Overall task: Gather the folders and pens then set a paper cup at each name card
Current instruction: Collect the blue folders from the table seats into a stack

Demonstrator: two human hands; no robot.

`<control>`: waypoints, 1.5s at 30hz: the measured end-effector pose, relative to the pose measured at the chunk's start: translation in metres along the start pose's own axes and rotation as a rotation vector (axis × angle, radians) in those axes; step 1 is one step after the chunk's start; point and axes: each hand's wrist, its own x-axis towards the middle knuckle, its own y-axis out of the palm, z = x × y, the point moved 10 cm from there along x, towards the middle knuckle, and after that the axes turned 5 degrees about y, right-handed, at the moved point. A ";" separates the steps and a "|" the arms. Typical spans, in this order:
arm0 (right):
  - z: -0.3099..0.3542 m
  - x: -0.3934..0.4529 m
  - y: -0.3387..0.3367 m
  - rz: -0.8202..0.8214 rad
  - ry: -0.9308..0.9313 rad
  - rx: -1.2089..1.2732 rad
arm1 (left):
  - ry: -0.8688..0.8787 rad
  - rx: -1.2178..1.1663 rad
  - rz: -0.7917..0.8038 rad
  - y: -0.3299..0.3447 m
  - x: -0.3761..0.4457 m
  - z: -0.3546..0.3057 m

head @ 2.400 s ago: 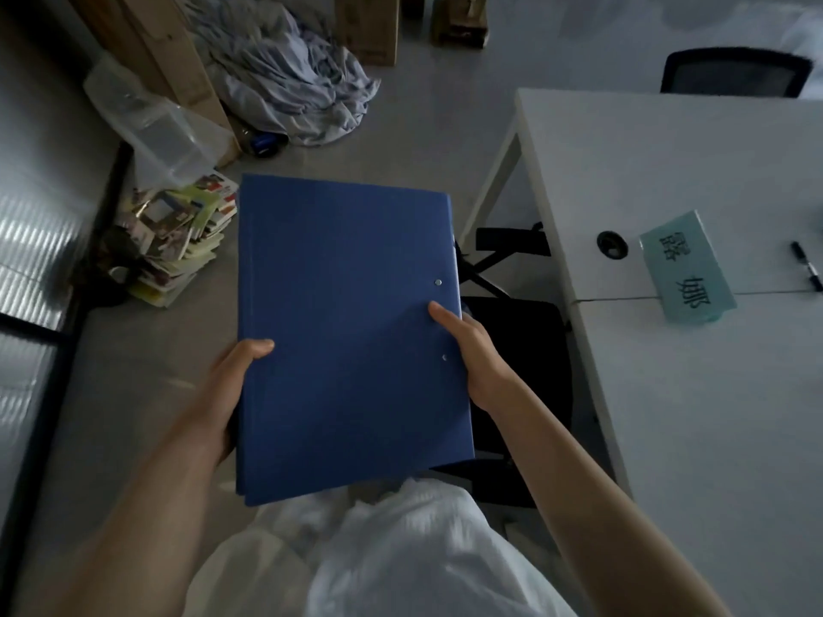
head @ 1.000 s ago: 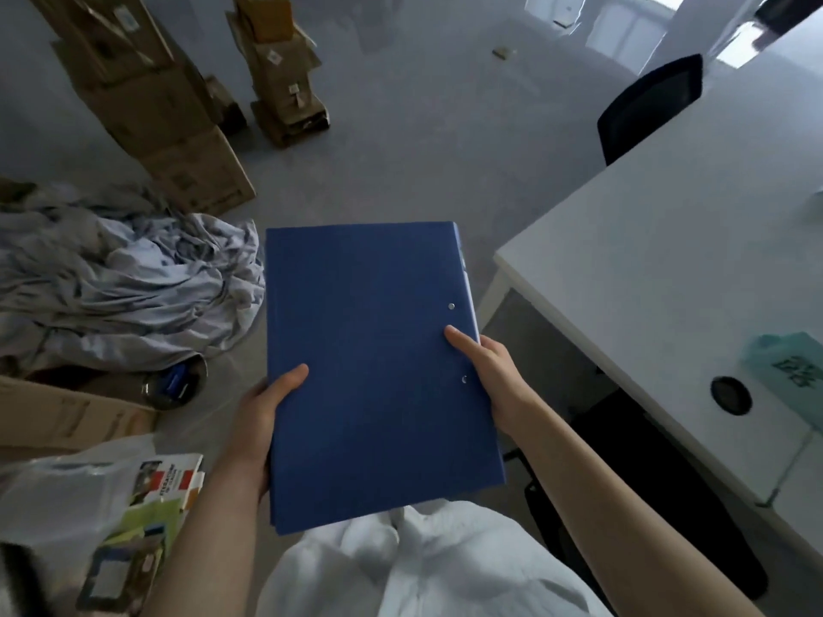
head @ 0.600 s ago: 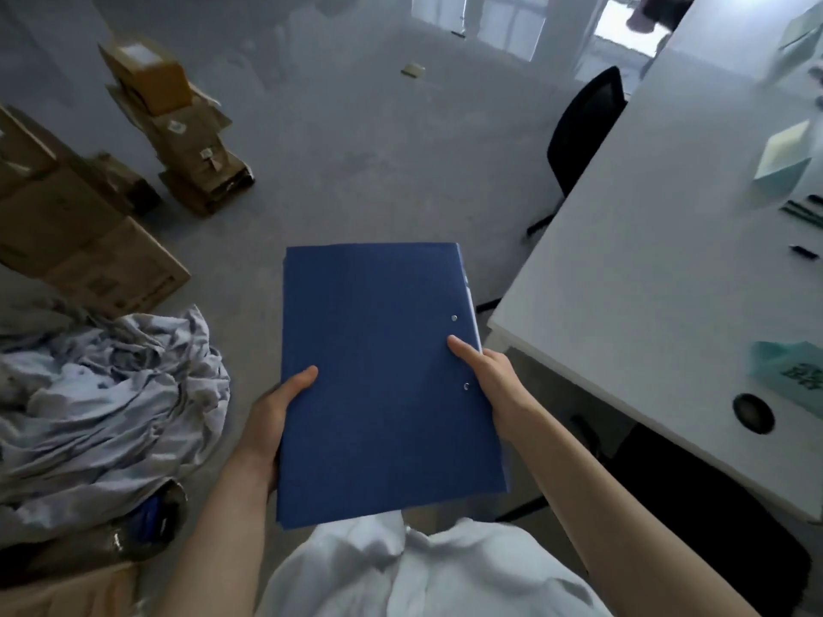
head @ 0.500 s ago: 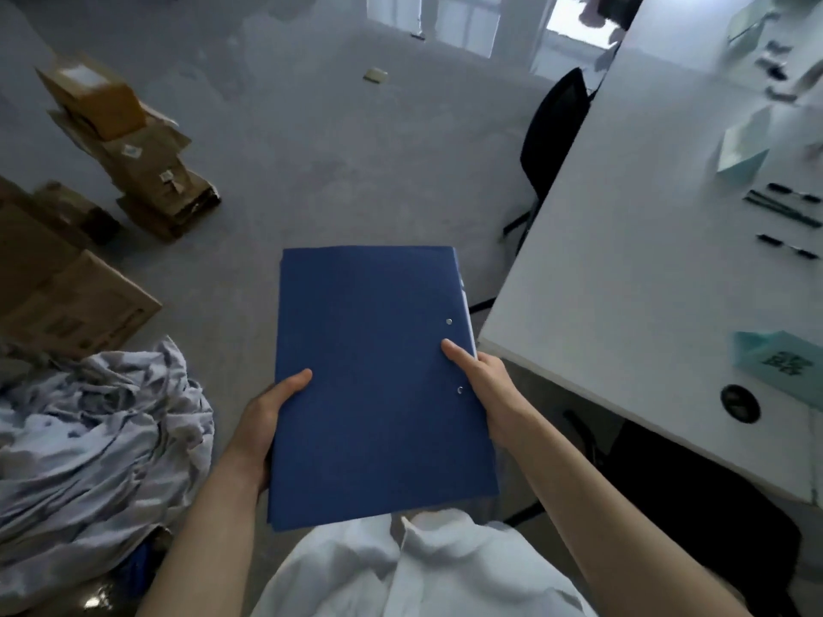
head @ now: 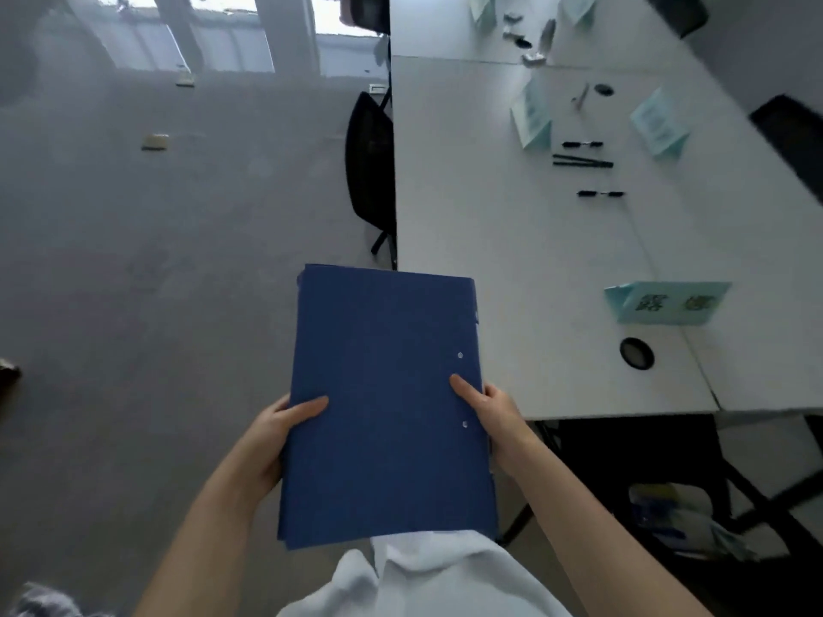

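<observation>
I hold a stack of blue folders [head: 383, 403] flat in front of my chest. My left hand [head: 278, 434] grips its left edge and my right hand [head: 490, 409] grips its right edge, thumbs on top. The folders' far right corner overlaps the near left edge of the long white table [head: 512, 242]. On the table lie several black pens [head: 583, 161] near the middle. A pale green name card [head: 666, 302] stands close to me, two more name cards [head: 532, 122] [head: 659, 124] stand farther along. No paper cup shows.
A black office chair [head: 369, 167] is tucked at the table's left side, another chair [head: 792, 135] at the right. A round cable hole [head: 637, 354] sits near the closest card. Grey floor spreads to the left. Small objects lie at the table's far end [head: 530, 42].
The view has swung right, from the floor clutter and boxes to along the table. The folders stay in both hands, now reaching the table's edge.
</observation>
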 end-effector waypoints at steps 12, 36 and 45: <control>0.108 0.063 -0.056 -0.101 -0.195 0.044 | 0.070 0.154 0.169 0.087 0.138 -0.097; 0.086 0.020 -0.073 -0.739 -0.325 0.052 | 0.571 1.029 0.705 0.221 0.262 -0.183; 0.072 0.029 -0.066 -0.716 -0.279 0.047 | 0.544 1.195 0.803 0.229 0.278 -0.172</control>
